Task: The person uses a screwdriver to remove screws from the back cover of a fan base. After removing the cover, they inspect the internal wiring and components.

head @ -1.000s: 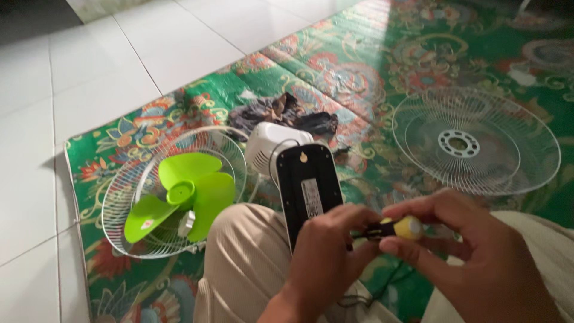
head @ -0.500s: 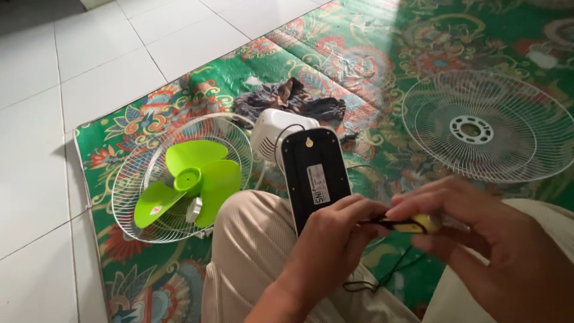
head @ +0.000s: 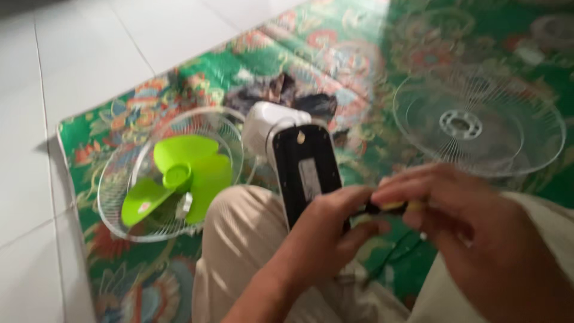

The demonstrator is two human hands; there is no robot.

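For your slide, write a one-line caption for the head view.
Both hands, left hand and right hand, pinch a small yellow-and-black tool above a dismantled fan.

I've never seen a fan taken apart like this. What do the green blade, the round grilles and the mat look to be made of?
The green blade looks like moulded plastic: one even colour, smooth and slightly glossy. The grille around it and the loose grille look like thin pale wire, probably coated metal, though blur leaves that open. The mat seems a thin printed woven or plastic sheet, lying flat on tiles.

One head-worn view looks steeply down, close over the lap, somewhat blurred, towards the green mat (head: 418, 36).
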